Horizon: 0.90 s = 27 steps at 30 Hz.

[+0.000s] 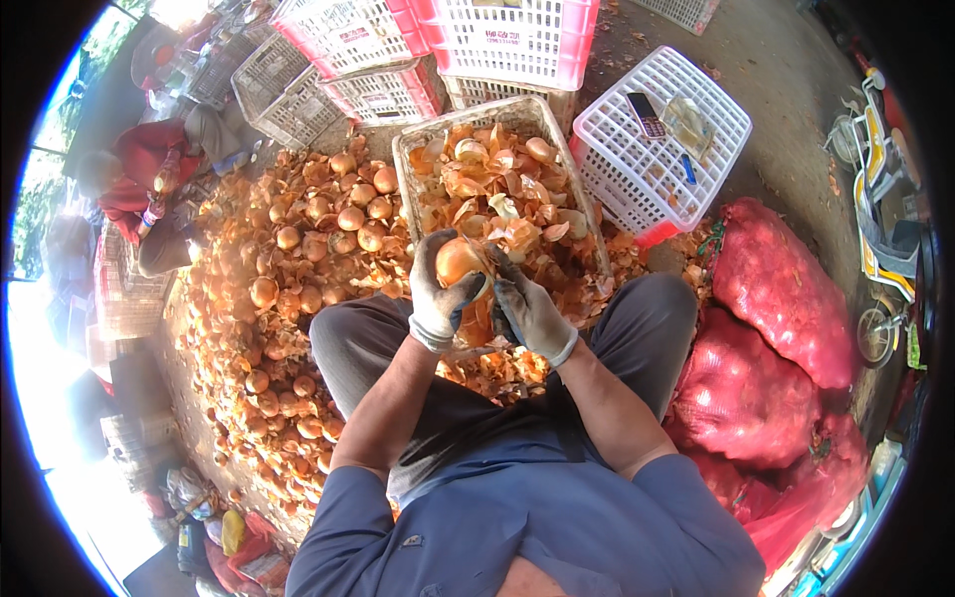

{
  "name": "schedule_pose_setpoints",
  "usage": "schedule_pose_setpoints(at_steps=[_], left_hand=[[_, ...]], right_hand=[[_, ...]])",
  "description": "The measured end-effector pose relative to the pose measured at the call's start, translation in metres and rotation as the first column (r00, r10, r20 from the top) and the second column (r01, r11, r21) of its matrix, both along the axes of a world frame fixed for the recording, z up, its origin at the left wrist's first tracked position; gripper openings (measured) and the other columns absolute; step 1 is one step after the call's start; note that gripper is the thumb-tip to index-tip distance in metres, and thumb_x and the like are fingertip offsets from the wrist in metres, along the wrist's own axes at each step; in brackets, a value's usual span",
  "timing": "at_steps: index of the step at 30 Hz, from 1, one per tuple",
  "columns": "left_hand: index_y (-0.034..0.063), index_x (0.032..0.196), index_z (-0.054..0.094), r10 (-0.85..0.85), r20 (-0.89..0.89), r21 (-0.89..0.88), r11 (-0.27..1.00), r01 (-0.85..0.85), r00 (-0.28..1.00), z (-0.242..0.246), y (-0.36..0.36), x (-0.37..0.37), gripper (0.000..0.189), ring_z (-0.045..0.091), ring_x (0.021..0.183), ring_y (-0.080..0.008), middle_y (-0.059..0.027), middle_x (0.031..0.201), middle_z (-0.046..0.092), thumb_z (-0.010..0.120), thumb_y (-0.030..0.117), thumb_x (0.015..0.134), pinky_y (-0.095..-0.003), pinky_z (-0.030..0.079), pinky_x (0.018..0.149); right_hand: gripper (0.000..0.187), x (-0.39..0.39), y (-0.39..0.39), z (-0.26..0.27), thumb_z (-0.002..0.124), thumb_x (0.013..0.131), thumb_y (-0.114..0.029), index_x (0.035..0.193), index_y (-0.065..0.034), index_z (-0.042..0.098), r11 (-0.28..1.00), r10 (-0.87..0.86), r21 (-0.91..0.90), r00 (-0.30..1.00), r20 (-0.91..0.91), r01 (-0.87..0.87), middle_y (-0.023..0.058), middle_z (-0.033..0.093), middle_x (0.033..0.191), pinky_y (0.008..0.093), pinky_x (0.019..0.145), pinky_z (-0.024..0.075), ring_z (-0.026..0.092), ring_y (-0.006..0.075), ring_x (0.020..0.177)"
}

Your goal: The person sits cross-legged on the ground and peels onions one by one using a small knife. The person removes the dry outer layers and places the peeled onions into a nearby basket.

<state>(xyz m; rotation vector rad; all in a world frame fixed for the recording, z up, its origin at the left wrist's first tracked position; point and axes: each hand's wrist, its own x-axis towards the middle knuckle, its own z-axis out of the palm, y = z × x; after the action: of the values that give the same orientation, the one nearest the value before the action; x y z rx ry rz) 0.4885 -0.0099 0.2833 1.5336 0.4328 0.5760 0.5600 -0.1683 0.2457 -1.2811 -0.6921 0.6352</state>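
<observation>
My left hand (433, 300), in a pale work glove with dark patches, holds a yellow-brown onion (456, 261) above the near edge of a crate. From the other side my right hand (539, 317), gloved the same way, presses its thumb and fingers against the onion's right flank. Whether a small blade is hidden in that hand I cannot tell. Beneath and beyond both hands stands the worn plastic crate (399, 168), filled with loose onion skins (477, 179) and some onions.
A heap of onions (298, 261) and skins spreads left. Stacked crates (515, 45) stand ahead. A white-topped crate (619, 97) bears a phone (646, 116) and a blue object (688, 169). Red mesh sacks (783, 291) lie right; a person (145, 164) sits left.
</observation>
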Motion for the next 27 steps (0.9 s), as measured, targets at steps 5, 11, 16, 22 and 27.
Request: schedule_pose_setpoints(at_steps=[5, 11, 16, 22, 27], left_hand=[[-0.0031, 0.120, 0.061, -0.005, 0.013, -0.403, 0.915, 0.010, 1.000, -0.020, 0.001, 0.000, 0.049, 0.065, 0.097, -0.0192, -0.0088, 0.105, 0.067, 0.073, 0.015, 0.076, -0.0330, 0.053, 0.090], [-0.0069, 0.119, 0.061, -0.085, 0.038, -0.604, 0.792, 0.091, 0.996, -0.014, 0.000, 0.001, 0.048, 0.068, 0.087, -0.0194, -0.0115, 0.100, 0.069, 0.068, 0.026, 0.084, -0.0312, 0.057, 0.078], [-0.0030, 0.116, 0.062, -0.189, 0.014, -0.554, 0.816, 0.165, 0.982, -0.019, 0.005, -0.001, 0.042, 0.068, 0.089, -0.0198, -0.0100, 0.101, 0.068, 0.063, 0.029, 0.089, -0.0304, 0.056, 0.079], [-0.0033, 0.117, 0.062, -0.250, 0.128, -0.804, 0.541, 0.248, 0.960, -0.025, 0.007, -0.001, 0.041, 0.069, 0.097, -0.0258, -0.0145, 0.108, 0.069, 0.063, 0.028, 0.090, -0.0359, 0.058, 0.083], [-0.0042, 0.124, 0.058, -0.270, 0.192, -0.938, 0.232, 0.258, 0.943, -0.032, 0.013, -0.003, 0.047, 0.069, 0.102, -0.0294, -0.0176, 0.118, 0.068, 0.064, 0.028, 0.090, -0.0409, 0.059, 0.086]], right_hand=[[0.039, 0.006, -0.008, 0.012, 0.053, 0.107, -0.019, 0.139, 0.0021, 0.050, 0.984, 0.013, -0.176, 0.971, 0.239, 0.030, 0.0143, 0.063, 0.074, 0.0340, 0.061, 0.0489, 0.058, 0.0176, 0.063], [0.025, 0.018, -0.012, 0.013, 0.052, 0.103, -0.008, 0.123, 0.0053, 0.059, 0.980, 0.060, -0.200, 0.931, 0.360, 0.014, 0.0177, 0.061, 0.072, 0.0343, 0.059, 0.0487, 0.060, 0.0217, 0.060], [0.037, 0.014, -0.013, 0.016, 0.048, 0.103, -0.005, 0.138, 0.0034, 0.052, 0.968, 0.077, -0.251, 0.954, 0.291, -0.001, 0.0169, 0.058, 0.070, 0.0342, 0.058, 0.0472, 0.055, 0.0218, 0.057], [0.050, 0.019, -0.017, 0.026, 0.050, 0.104, -0.010, 0.152, -0.0013, 0.041, 0.970, 0.101, -0.244, 0.911, 0.400, 0.000, 0.0193, 0.060, 0.076, 0.0371, 0.062, 0.0489, 0.059, 0.0293, 0.064], [0.052, 0.030, -0.020, 0.023, 0.054, 0.105, -0.018, 0.153, -0.0037, 0.041, 0.952, 0.191, -0.297, 0.895, 0.402, -0.070, 0.0260, 0.067, 0.090, 0.0420, 0.069, 0.0529, 0.070, 0.0417, 0.081]])
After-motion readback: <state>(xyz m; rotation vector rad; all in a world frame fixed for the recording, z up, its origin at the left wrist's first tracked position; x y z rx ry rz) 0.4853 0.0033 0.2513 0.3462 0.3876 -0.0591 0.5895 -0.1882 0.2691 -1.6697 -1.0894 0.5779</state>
